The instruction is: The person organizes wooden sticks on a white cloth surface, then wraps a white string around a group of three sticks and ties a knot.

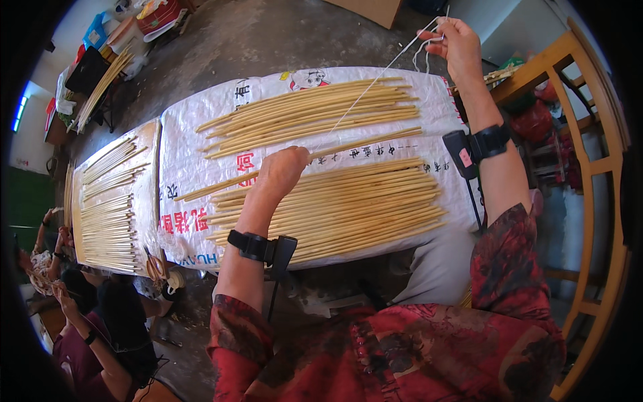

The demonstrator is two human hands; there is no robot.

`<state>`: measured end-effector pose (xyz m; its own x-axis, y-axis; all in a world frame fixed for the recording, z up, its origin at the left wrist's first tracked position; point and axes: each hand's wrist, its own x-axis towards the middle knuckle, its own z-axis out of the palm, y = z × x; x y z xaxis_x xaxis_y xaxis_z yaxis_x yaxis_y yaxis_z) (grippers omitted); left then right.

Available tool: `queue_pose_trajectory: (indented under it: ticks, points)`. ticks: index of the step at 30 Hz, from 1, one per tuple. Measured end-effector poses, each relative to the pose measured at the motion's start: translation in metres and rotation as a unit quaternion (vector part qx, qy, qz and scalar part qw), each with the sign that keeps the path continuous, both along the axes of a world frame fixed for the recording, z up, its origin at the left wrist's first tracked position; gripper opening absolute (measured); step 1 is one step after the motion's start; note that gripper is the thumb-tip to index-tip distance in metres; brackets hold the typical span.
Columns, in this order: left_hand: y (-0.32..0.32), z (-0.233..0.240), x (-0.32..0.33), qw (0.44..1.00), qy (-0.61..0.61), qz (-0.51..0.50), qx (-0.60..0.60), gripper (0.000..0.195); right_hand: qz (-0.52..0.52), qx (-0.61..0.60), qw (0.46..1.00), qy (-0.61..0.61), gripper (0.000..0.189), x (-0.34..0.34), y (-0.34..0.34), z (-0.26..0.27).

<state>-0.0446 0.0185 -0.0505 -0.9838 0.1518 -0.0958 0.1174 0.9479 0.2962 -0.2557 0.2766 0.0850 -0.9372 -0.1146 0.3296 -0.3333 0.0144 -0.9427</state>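
Note:
My left hand (285, 170) is closed around a few thin wooden sticks (371, 142), which slant across the middle of a white woven plastic sheet (190, 113). From the sticks beside that hand, a white thread (362, 94) runs taut up to my right hand (459, 47). My right hand, raised past the table's far right, pinches the thread, and loose loops dangle below its fingers. A thin, pointed thing sticks up there, too small to identify. Beyond the held sticks lies one row of sticks (311, 116); nearer me is a larger row (341, 203).
Left of the sheet, another table (147, 186) carries more sticks (108, 226). Scissors (154, 265) and a spool of white thread (175, 281) are by its near corner. People sit at lower left, one in a maroon top (90, 352). A wooden frame (598, 166) stands close on my right.

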Motion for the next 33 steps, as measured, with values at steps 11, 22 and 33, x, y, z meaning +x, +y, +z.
queue_pose_trajectory:
  ticks: [11, 22, 33]
  points:
    - [-0.006, -0.026, -0.004, 0.997, -0.075, -0.036, 0.008, 0.021, 0.051, -0.228, 0.968, -0.090, 0.015, -0.037, -0.013, -0.029]
    - [0.009, -0.016, 0.010, 0.995, 0.084, 0.024, -0.041, 0.016, 0.065, -0.171, 0.980, -0.074, 0.017, -0.035, -0.035, -0.043]
    - [0.071, -0.054, 0.042, 0.985, 0.127, 0.121, 0.003, 0.060, 0.123, -0.218, 0.966, -0.068, 0.014, -0.037, -0.057, -0.037]
